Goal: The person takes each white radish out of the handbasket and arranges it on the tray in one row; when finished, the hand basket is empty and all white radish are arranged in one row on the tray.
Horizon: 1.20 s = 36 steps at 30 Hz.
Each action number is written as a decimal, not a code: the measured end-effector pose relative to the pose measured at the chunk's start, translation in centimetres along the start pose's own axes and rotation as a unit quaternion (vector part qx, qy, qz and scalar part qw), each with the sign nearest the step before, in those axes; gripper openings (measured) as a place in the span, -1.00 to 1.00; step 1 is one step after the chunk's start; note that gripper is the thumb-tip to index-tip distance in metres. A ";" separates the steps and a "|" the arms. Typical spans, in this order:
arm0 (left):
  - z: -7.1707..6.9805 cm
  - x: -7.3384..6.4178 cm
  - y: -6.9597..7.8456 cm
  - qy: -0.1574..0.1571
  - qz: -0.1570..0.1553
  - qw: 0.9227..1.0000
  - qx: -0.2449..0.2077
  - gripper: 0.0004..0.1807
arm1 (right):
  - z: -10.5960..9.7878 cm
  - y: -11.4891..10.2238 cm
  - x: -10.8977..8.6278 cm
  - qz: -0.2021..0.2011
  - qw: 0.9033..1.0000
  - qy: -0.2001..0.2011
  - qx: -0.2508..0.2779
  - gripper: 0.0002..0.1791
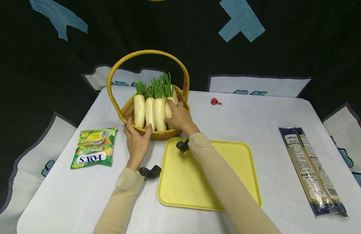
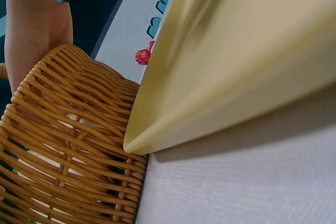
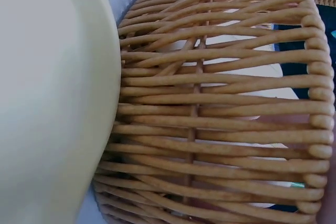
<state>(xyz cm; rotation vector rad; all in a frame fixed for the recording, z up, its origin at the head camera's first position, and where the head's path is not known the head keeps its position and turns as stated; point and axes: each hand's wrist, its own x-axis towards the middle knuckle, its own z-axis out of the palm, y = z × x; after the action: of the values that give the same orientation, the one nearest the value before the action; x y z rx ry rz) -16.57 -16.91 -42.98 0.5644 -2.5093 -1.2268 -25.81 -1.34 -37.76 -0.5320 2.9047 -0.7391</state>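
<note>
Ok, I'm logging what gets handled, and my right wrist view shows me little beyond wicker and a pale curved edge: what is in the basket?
Observer: From the head view, the basket holds several white radishes with their green tops upward.
Operator: Good, the weave hides most of that from me. Which one is the right hand at?
Observer: The right hand grips the rightmost radish of the front row, the row nearest the person.
</note>
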 end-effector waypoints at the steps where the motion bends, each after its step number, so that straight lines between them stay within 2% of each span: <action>1: 0.0 0.0 0.0 0.001 0.000 1.000 0.000 -0.06 | 0.0 0.0 0.0 0.000 1.000 0.001 0.003 -0.14; 17: -0.3 -0.1 0.1 0.001 -0.010 1.000 0.000 -0.07 | 0.3 -0.1 -0.2 0.005 1.000 0.018 0.022 -0.13; 26: -0.2 -0.1 0.2 -0.005 -0.012 1.000 0.000 -0.06 | 0.2 0.1 -0.5 0.008 0.996 0.040 0.082 -0.14; 36: -0.3 0.0 0.2 -0.012 -0.013 1.000 -0.003 -0.07 | 0.3 0.2 -0.9 -0.004 0.990 0.080 0.117 -0.18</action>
<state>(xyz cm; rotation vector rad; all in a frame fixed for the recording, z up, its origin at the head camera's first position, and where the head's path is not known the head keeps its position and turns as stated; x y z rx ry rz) -16.49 -16.99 -42.67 0.5861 -2.5252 -1.2561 -24.98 -0.96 -38.13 -0.4790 2.9003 -1.1561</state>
